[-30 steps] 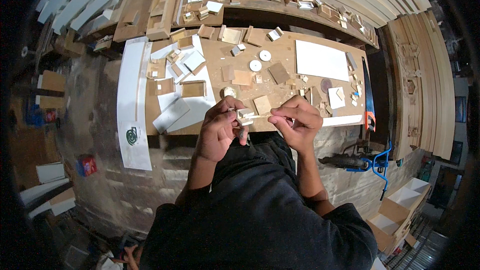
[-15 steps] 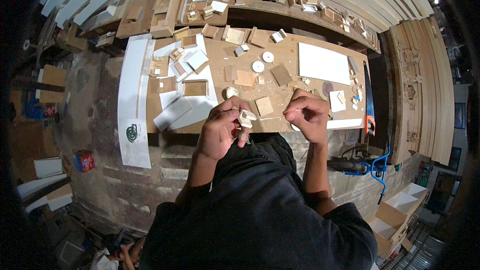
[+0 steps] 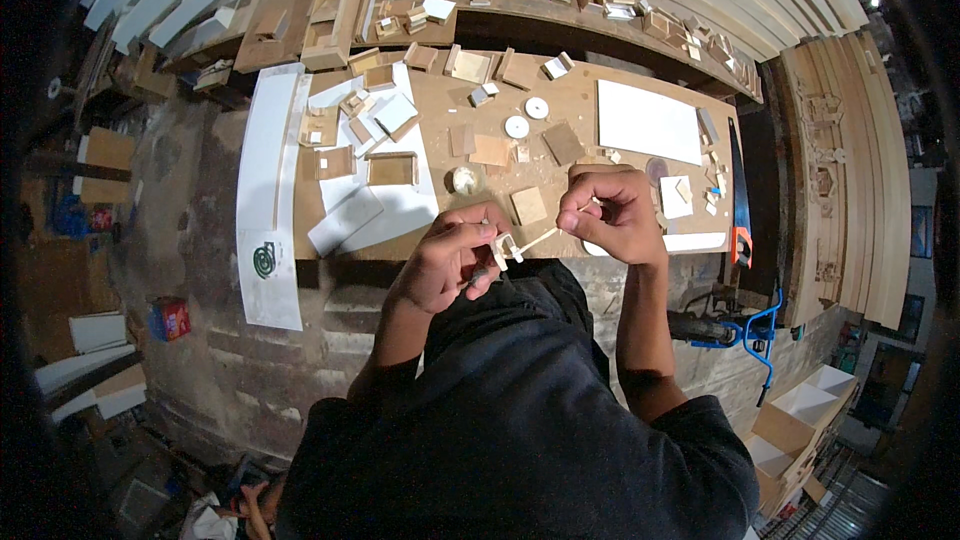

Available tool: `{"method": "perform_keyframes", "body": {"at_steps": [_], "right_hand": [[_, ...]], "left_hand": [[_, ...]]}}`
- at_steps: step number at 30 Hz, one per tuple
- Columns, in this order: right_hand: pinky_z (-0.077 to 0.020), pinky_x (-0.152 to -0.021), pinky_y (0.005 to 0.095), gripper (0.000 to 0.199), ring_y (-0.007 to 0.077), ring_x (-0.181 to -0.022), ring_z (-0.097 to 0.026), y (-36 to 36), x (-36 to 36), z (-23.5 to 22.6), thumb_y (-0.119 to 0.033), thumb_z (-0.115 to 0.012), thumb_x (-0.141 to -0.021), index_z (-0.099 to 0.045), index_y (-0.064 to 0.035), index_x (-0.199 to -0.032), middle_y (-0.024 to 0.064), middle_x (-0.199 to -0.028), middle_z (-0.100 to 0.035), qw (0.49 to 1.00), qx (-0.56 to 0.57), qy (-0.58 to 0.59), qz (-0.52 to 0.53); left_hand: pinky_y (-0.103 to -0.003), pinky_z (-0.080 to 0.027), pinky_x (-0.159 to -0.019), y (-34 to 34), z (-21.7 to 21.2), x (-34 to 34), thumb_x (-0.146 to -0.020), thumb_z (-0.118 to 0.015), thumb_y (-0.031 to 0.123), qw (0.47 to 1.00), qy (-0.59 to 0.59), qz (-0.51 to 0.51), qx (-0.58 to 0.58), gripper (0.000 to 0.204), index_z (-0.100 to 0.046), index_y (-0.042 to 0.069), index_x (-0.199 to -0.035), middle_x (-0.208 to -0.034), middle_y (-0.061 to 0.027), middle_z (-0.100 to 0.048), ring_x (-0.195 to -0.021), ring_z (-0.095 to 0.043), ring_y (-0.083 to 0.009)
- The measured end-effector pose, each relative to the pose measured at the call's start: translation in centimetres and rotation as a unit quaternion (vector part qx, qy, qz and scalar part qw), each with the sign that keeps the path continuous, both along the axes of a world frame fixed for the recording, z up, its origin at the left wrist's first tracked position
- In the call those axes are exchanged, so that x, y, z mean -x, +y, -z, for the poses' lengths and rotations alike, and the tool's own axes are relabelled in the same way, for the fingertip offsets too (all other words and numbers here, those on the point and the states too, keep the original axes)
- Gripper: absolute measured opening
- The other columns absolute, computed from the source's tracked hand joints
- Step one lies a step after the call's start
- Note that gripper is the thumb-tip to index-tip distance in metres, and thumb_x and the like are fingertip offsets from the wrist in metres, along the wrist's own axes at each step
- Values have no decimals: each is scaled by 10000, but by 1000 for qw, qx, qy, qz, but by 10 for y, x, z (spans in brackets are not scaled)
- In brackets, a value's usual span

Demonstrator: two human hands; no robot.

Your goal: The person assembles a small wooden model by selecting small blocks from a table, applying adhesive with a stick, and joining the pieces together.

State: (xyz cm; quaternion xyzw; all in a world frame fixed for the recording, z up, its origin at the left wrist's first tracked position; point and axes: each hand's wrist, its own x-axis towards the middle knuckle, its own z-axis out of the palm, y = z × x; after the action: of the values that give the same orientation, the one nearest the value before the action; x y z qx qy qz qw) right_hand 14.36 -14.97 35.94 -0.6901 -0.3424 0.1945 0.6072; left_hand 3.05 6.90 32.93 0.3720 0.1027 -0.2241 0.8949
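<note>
Near the table's front edge, my left hand pinches a small pale wooden piece with a notched, boxy shape. A thin wooden stick is pinched between the thumb and fingers of my right hand. It slants down to the left, and its tip meets the small piece, or comes very close to it. Just beyond my left hand stands a small round container with something whitish in it. A square wooden block lies between my hands on the table.
Small wooden boxes and white boards cover the table's left side. Two white discs lie mid-table. At the right are a large white panel and a handsaw with an orange handle. Miniature pieces line a shelf behind.
My right hand has turned and risen slightly, bringing the stick across to the small wooden piece. My left hand has shifted a little right and down, tilting the piece.
</note>
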Motion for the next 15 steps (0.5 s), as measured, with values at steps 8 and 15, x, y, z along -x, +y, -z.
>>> {"method": "perform_keyframes", "body": {"at_steps": [8,15], "right_hand": [[-285,-529,242,78,50,-570,-388,-8,1,2,-26,-772,-765,-695,-29,-749,-33,-612,-496,999,-30,11,0],[-288,-525,241,83,50,-570,-390,-7,5,4,-33,-772,-774,-692,-27,-750,-38,-619,-510,1000,-1,13,23]], "left_hand": [[-226,-345,-371,-5,-3,0,-928,-538,241,1000,11,-4,-2,211,-558,33,-899,-659,-22,-506,-446,-478,-105],[-237,-315,-369,-11,-1,1,-914,-507,296,999,13,-7,-40,297,-569,6,-920,-616,-45,-492,-432,-414,-117]]}}
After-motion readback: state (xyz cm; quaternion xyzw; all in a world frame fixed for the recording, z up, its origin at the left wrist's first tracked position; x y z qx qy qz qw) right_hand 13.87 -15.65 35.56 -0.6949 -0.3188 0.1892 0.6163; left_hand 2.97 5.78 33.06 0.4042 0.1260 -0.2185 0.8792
